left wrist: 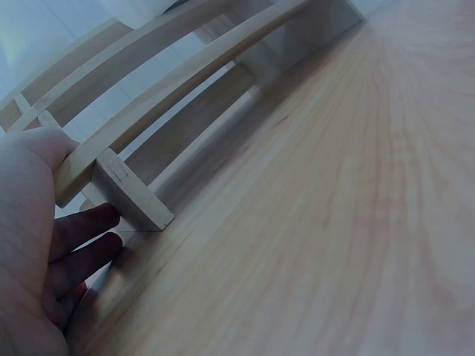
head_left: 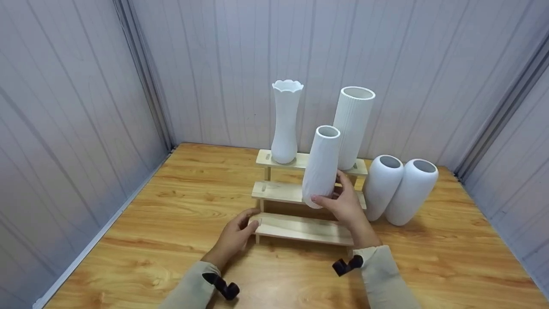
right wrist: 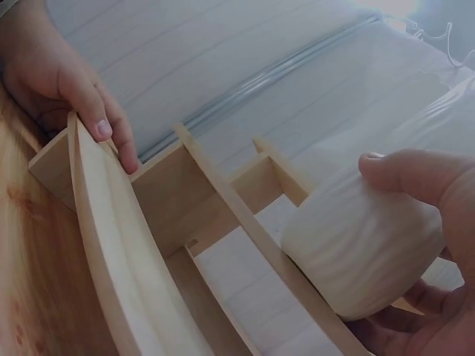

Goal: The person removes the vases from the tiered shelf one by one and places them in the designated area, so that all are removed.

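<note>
My right hand [head_left: 345, 206] grips the lower part of a white vase [head_left: 322, 165] with a wavy relief surface, thumb in front and fingers round the far side. The vase leans slightly at the middle step of a three-tier wooden stand [head_left: 274, 191]; I cannot tell whether its base touches the step. At the left end of the bottom step, my left hand [head_left: 236, 234] pinches the board, thumb on top [right wrist: 96, 122] and other fingers beside the leg [left wrist: 133, 193]. On the top step stand a scalloped-rim vase [head_left: 286, 124] and a ribbed cylindrical vase [head_left: 354, 128].
Two smooth white vases [head_left: 383, 184] [head_left: 411, 193] stand side by side on the wooden table [head_left: 171, 223], just right of the stand. Pale panelled walls [head_left: 240, 64] rise behind and on both sides.
</note>
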`<state>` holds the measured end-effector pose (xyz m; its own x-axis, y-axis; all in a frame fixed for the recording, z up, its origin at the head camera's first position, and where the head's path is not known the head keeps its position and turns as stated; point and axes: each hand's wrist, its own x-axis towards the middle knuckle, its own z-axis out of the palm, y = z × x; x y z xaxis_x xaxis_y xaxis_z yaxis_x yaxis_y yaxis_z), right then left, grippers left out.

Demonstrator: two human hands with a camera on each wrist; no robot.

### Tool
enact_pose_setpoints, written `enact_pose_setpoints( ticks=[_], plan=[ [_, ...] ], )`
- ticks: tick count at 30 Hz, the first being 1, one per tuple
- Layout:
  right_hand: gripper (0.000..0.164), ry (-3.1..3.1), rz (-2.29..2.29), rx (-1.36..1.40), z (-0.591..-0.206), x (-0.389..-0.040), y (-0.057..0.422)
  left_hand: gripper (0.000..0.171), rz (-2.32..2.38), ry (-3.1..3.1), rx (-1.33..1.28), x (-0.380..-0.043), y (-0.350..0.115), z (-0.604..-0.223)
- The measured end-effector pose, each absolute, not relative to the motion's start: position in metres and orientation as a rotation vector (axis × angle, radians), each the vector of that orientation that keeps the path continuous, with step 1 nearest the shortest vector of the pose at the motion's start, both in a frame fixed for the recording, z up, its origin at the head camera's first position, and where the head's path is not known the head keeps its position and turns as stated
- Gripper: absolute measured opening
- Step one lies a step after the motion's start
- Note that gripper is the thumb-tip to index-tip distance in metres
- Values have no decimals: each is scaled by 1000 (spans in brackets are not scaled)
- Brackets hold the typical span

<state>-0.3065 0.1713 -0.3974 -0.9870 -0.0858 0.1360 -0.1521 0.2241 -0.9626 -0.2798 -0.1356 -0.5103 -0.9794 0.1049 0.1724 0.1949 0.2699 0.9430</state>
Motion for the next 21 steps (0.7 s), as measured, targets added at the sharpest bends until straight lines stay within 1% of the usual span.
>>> enact_pose_setpoints(
  ticks=[8,21],
  plan=[
    [101,-2441,1931,248,-394,-305,178,37,-1787,-2456,-369,-278,-139,-510],
    [106,-2492,1864,320,-383,-297,198,37,-1808,-2450,-329,-279,-137,-511]
  ],
)
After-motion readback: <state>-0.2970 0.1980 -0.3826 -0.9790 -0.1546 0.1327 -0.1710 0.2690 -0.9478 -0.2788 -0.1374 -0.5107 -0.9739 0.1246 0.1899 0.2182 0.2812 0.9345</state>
